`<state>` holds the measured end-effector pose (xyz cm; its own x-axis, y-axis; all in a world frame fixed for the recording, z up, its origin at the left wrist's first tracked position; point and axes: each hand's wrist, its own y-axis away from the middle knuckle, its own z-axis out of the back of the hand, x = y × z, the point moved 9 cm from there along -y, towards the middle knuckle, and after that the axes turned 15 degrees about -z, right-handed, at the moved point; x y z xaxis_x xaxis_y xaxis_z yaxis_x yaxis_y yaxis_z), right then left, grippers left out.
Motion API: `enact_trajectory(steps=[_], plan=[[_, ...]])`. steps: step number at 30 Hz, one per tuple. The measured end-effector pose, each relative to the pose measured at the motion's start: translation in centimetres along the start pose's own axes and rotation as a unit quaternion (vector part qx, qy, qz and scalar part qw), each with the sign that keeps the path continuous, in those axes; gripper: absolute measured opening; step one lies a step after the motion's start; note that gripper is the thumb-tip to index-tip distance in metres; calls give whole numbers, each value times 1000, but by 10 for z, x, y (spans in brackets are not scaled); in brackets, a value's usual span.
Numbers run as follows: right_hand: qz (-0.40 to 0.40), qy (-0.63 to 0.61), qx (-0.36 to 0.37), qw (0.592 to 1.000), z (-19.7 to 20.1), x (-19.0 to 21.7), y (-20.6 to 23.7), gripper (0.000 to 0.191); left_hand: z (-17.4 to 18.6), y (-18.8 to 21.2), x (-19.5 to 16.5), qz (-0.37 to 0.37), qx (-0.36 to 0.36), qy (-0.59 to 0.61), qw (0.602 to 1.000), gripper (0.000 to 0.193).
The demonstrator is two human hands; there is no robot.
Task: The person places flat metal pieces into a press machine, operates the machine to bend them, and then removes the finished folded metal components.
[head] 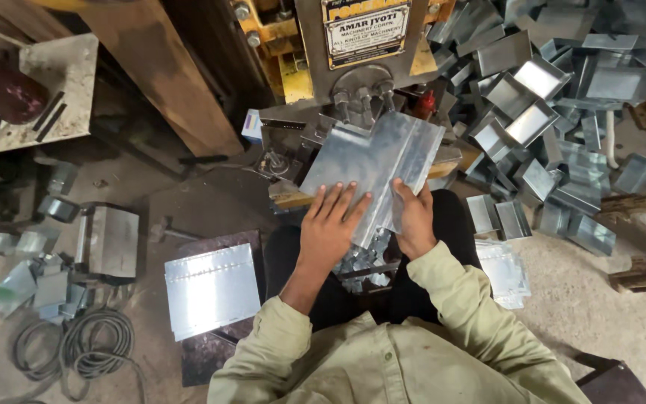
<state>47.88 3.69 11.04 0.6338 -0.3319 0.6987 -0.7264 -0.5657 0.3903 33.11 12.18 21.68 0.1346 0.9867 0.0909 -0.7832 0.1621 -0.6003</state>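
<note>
A bent metal sheet lies tilted on the bed of the press, just below its bolted ram. The left hand rests flat on the sheet's near edge, fingers spread and open. The right hand grips the sheet's right near corner, fingers curled around it. A pile of folded metal trays lies right of the press; a flat sheet stack sits on the floor left, beside coiled cable.

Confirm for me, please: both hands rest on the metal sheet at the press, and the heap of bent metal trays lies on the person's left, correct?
Not quite. Both hands, left and right, do rest on the metal sheet at the press, but the heap of bent metal trays lies on the person's right, as the head view shows.
</note>
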Motion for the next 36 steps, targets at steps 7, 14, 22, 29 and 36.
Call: enact_trajectory(steps=[7,14,22,29,36], plan=[[-94,-64,99,989,23,-24,21,63,24,24,-21,-35,3,5,999,40],[-133,107,74,983,82,-109,58,51,-40,157,-30,399,-220,508,731,41],[-41,73,-4,996,55,-47,59,52,-120,171,-54,562,-244,693,381,65],[-19,62,11,998,-2,14,-10,43,-130,98,12,535,-334,605,486,57],[-4,93,-5,996,1,15,-6,42,-131,103,7,576,-360,557,478,63]])
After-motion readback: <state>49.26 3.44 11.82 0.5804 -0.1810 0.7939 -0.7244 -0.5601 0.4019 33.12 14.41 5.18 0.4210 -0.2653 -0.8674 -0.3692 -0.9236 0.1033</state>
